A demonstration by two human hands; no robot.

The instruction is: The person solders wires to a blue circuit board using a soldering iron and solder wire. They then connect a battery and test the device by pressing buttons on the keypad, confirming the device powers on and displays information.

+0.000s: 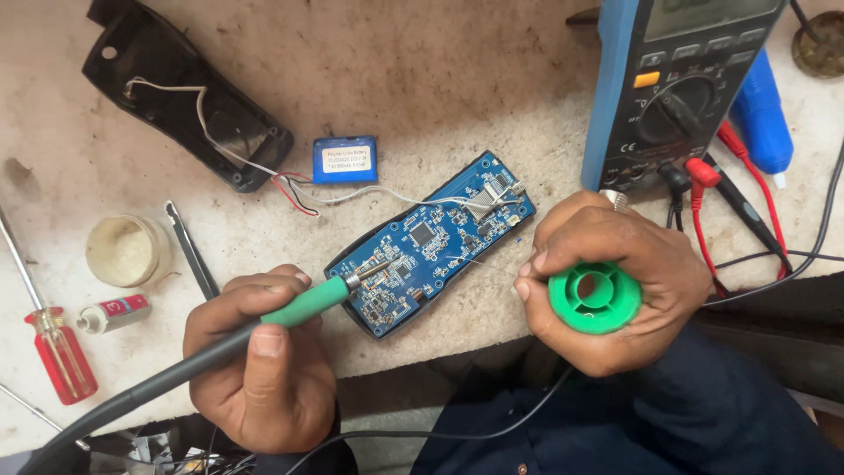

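My left hand [259, 361] grips a soldering iron [308, 303] with a green and grey handle; its metal tip rests on the near left part of a blue circuit board [431, 239] lying in its dark case half. My right hand [607, 281] holds a green solder spool [595, 297], and a thin solder wire runs from it toward the board's middle. White and red wires lead from the board to a small blue battery pack [345, 160] and a black case back [180, 88].
A blue multimeter [677, 79] with red and black probe leads stands at the back right. A round flux tin [126, 251], tweezers [193, 255], a small tube [112, 314] and a red-handled screwdriver [60, 352] lie at the left. The bench edge runs near my lap.
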